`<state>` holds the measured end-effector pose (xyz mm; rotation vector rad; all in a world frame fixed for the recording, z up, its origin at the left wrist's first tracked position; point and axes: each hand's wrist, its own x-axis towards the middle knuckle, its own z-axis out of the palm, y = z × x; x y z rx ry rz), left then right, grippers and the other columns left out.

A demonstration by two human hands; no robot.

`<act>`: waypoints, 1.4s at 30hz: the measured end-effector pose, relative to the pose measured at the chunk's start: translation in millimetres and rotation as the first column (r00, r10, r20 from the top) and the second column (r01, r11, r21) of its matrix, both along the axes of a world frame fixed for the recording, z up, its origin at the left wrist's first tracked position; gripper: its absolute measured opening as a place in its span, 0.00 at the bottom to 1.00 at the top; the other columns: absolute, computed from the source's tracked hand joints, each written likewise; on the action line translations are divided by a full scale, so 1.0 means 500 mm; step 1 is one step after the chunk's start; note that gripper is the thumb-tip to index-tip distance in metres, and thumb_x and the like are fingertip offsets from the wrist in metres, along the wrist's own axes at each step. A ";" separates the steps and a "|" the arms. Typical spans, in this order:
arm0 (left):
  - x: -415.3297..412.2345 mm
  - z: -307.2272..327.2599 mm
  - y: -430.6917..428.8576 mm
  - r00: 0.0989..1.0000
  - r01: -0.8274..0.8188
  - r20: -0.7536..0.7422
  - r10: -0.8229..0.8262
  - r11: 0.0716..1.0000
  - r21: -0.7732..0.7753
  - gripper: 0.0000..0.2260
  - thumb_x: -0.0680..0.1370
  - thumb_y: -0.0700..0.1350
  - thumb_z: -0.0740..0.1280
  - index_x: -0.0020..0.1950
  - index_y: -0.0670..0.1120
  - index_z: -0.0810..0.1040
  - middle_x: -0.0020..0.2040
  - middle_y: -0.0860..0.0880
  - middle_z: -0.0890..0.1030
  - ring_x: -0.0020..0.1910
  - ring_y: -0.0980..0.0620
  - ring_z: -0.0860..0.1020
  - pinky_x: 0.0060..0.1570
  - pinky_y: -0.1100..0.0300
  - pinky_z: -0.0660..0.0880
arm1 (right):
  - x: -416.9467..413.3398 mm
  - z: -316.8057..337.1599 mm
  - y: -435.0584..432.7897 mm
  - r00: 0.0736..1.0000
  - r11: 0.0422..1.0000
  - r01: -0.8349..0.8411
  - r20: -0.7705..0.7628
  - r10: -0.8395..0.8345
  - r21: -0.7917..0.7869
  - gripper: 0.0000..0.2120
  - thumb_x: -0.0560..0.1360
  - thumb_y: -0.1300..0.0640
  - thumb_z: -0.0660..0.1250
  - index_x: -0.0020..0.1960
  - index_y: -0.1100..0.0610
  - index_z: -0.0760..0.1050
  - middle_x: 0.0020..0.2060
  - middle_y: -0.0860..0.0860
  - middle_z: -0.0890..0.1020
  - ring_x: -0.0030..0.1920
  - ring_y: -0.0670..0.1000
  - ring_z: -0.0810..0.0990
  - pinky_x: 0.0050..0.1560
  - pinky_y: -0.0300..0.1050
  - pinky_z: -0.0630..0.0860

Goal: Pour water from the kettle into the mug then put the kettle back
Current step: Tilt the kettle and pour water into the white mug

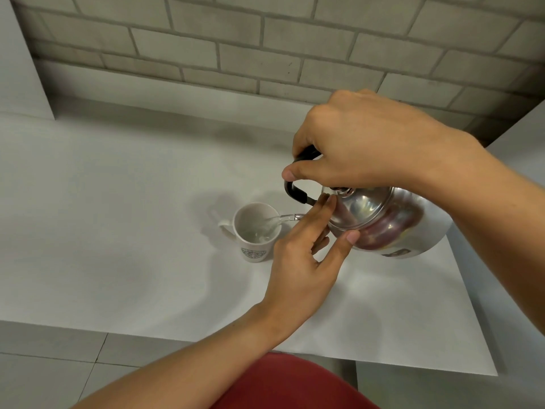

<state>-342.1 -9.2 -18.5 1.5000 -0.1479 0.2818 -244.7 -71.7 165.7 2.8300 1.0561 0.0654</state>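
Steel kettle (380, 219), tilted, streams water into white mug (255, 231).

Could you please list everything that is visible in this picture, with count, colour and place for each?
mug: one, white with a dark emblem, on the table left of the kettle, a little water in it.
kettle: one, shiny metal with a black handle, tilted above the table, spout toward the mug.
water stream: one, clear, running from spout into mug.
table: one, white, across the middle.
brick wall: one, grey, behind the table.
red object: one, bottom edge, cannot tell what.
left hand: one, fingers resting on the kettle lid.
right hand: one, gripping the handle.
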 end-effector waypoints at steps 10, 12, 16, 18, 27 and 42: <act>0.006 0.000 -0.002 1.000 -0.004 0.013 0.005 1.000 -0.014 0.24 0.82 0.51 0.72 0.78 0.53 0.73 0.70 0.65 0.79 0.65 0.53 0.83 0.62 0.59 0.81 | 0.006 0.004 0.004 1.000 1.000 -0.004 0.004 0.004 -0.004 0.19 0.76 0.35 0.68 0.49 0.49 0.86 0.36 0.52 0.79 0.42 0.62 0.77 0.41 0.50 0.75; 0.008 -0.001 -0.001 1.000 -0.001 0.019 0.002 1.000 -0.013 0.24 0.82 0.51 0.72 0.78 0.54 0.73 0.70 0.66 0.79 0.65 0.53 0.83 0.62 0.58 0.81 | 0.007 0.004 0.006 1.000 1.000 -0.008 0.003 0.008 -0.015 0.19 0.76 0.35 0.68 0.48 0.50 0.86 0.35 0.52 0.79 0.41 0.62 0.77 0.41 0.50 0.75; 0.014 -0.005 0.002 0.999 -0.009 0.033 0.010 1.000 -0.005 0.24 0.82 0.51 0.72 0.78 0.55 0.73 0.69 0.67 0.79 0.64 0.51 0.84 0.62 0.58 0.81 | 0.007 0.005 0.010 1.000 1.000 -0.007 -0.008 0.007 -0.021 0.19 0.76 0.35 0.68 0.47 0.51 0.86 0.31 0.49 0.76 0.40 0.62 0.77 0.40 0.51 0.76; 0.015 -0.006 0.001 1.000 -0.015 0.025 0.016 1.000 -0.017 0.24 0.82 0.51 0.72 0.78 0.55 0.73 0.71 0.65 0.79 0.66 0.54 0.83 0.63 0.60 0.80 | 0.005 0.007 0.013 1.000 1.000 0.009 -0.013 -0.009 -0.014 0.18 0.76 0.36 0.69 0.47 0.50 0.85 0.30 0.47 0.72 0.39 0.61 0.75 0.38 0.49 0.73; 0.016 -0.009 -0.002 1.000 -0.002 0.026 0.004 0.998 -0.059 0.24 0.82 0.52 0.72 0.78 0.55 0.73 0.71 0.66 0.78 0.67 0.55 0.82 0.64 0.59 0.80 | 0.006 0.011 0.024 0.999 0.999 0.016 -0.028 -0.017 -0.044 0.19 0.76 0.37 0.70 0.44 0.53 0.84 0.29 0.48 0.72 0.38 0.62 0.75 0.38 0.49 0.72; 0.009 -0.007 0.009 1.000 0.012 0.013 -0.012 1.000 -0.029 0.23 0.82 0.51 0.72 0.77 0.59 0.72 0.71 0.65 0.78 0.65 0.54 0.84 0.64 0.58 0.80 | -0.002 0.006 0.021 1.000 0.999 0.000 -0.013 -0.001 -0.051 0.21 0.76 0.37 0.69 0.43 0.54 0.85 0.31 0.51 0.79 0.37 0.61 0.79 0.37 0.50 0.77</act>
